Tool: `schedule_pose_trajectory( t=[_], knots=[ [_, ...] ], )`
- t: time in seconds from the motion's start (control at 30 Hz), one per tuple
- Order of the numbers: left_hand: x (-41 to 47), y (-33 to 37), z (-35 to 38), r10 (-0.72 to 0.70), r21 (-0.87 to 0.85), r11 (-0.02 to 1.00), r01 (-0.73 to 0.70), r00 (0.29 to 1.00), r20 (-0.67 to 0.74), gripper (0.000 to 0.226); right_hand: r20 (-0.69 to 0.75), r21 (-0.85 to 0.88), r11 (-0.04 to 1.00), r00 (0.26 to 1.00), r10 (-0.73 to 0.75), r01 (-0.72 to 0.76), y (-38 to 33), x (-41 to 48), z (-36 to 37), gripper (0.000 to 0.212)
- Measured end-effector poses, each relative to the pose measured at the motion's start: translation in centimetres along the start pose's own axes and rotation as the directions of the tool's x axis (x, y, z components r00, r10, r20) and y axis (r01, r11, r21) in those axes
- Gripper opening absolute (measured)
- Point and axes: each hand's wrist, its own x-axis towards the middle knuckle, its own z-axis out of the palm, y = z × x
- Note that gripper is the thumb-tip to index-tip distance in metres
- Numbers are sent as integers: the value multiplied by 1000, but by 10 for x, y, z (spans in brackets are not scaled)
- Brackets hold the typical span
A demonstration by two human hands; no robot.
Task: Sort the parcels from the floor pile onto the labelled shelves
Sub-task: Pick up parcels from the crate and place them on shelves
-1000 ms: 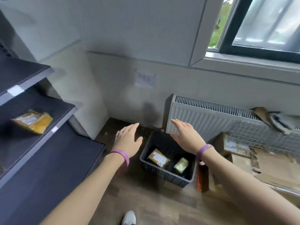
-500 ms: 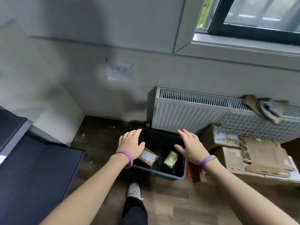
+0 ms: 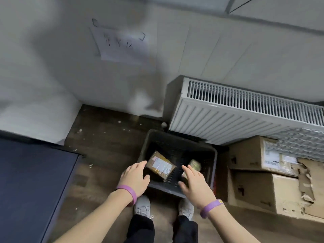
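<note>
Fingers point(image 3: 140, 164) of both hands are spread loose above the black crate point(image 3: 215, 163), holding nothing.
Left hand point(image 3: 135, 179) hovers at the crate's left rim beside the brown parcel point(image 3: 161, 165); right hand point(image 3: 194, 181) partly covers the small greenish parcel point(image 3: 195, 164). Both parcels lie inside the crate, near the radiator point(image 3: 245, 120).
</note>
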Motion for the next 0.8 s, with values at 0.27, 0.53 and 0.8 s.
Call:
schedule_pose_trajectory(
  t=[0.27, 0.53, 0.8],
  knots=[
    [165, -66, 152, -131, -37, 990, 134, 988, 78, 53, 198, -117, 990, 975, 102, -80, 97, 153, 146, 65],
    [330, -138, 287, -148, -99, 982, 159, 982, 114, 66, 302, 238, 913, 918, 256, -333, 157, 297, 299, 75],
    [370, -162, 337, -253, -215, 932, 291, 949, 189, 78, 278, 619, 593, 850, 447, -515, 171, 361, 327, 88]
  ],
)
